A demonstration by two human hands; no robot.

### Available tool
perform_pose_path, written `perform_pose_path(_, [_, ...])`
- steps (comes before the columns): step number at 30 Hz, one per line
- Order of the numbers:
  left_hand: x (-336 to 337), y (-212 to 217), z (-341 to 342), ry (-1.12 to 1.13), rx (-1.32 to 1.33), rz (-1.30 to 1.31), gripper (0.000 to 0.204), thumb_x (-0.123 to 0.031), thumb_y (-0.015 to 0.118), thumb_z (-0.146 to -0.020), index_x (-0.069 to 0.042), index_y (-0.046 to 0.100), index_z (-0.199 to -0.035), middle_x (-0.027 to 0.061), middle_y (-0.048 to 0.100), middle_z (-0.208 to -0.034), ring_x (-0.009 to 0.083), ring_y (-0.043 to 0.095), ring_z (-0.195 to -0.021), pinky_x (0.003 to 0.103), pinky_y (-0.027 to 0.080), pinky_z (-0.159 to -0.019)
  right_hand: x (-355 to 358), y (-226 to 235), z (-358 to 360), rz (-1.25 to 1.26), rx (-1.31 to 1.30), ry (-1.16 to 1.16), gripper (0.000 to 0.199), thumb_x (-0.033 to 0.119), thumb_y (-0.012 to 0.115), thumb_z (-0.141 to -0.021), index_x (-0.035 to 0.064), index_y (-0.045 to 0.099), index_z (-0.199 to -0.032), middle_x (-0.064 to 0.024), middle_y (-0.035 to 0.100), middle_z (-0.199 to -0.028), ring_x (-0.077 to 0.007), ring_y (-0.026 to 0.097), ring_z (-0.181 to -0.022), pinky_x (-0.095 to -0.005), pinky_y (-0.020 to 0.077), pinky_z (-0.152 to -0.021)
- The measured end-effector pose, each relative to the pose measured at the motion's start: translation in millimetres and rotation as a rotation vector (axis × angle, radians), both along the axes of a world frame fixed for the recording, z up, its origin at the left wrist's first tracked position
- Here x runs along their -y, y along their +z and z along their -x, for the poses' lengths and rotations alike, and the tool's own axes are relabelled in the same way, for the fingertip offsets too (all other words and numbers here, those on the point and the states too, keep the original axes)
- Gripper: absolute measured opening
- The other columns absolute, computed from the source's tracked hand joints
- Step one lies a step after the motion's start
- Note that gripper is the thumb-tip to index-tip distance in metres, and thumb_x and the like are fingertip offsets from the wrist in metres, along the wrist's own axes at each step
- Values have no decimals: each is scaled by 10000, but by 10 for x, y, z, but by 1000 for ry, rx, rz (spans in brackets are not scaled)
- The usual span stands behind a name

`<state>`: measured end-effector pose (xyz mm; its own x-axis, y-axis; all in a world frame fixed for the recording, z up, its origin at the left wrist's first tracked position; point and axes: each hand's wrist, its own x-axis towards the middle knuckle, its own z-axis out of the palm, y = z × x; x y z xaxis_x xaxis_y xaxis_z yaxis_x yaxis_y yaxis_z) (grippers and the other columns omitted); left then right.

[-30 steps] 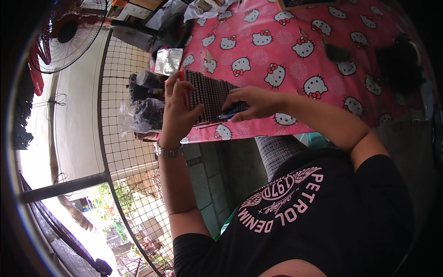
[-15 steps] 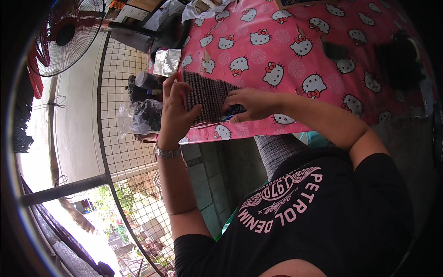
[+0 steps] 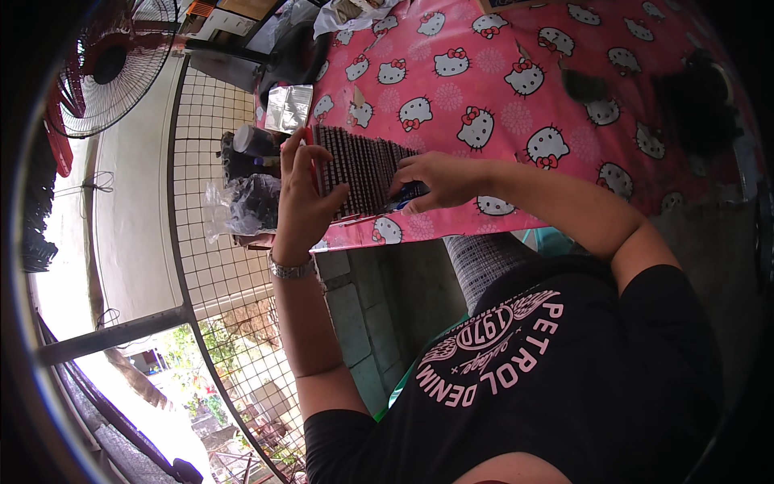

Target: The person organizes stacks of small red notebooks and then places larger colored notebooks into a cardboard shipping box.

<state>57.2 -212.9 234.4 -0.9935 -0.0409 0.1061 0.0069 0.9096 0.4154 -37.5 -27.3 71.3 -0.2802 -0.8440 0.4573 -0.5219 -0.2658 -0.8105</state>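
Observation:
On the near left part of the table lies a dark brown, finely ribbed stack of thin pieces, its exact kind too small to make out. My left hand grips its left end, the thumb bent over the ribbed top and the fingers reaching along a red edge piece. At the opposite end, my right hand has its curled fingers and thumb against the stack. Something blue shows beneath that thumb. A metal-band watch is on my left wrist.
A pink tablecloth with cat faces covers the table. Left of the stack are a lidded dark jar and a clear plastic bag. Beyond stand a silver packet and a fan. A dark bristly object lies far right.

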Motion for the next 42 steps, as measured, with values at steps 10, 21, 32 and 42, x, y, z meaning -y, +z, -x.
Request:
perform_pose_path(10, [9, 0, -26, 22, 10, -15, 472, -37, 746, -658, -85, 531, -1076, 182, 345, -1456, 373, 371, -1368, 423, 411, -1056, -98, 209, -41, -315, 252, 91, 343, 276, 722, -841, 62, 660, -1102, -133, 603, -1068, -312, 601, -1033, -401, 474, -895])
perform_pose_path(21, [29, 1, -46, 2, 6, 20, 492, 9, 760, -679, -89, 532, -1103, 159, 315, -1493, 296, 400, -1355, 391, 429, -1053, -40, 57, -156, -67, 238, 35, 363, 258, 747, -840, 51, 685, -1132, -127, 606, -1065, -288, 614, -1018, -360, 485, -878])
perform_pose_path(32, [27, -3, -38, 12, -12, 48, 489, -20, 765, -665, -87, 536, -1091, 166, 344, -1482, 318, 390, -1359, 406, 403, -1072, 110, 432, 219, -564, 389, 297, 318, 275, 668, -903, 8, 697, -1073, -112, 683, -916, -198, 661, -864, -330, 514, -783])
perform_pose_path(42, [31, 2, -16, 3, -6, 58, 500, -35, 784, -669, -93, 539, -1101, 158, 332, -1499, 314, 378, -1371, 409, 400, -1077, -16, -106, -79, -9, -237, -72, 409, 255, 711, -847, 128, 661, -1233, -116, 594, -1200, -290, 575, -1137, -392, 445, -955])
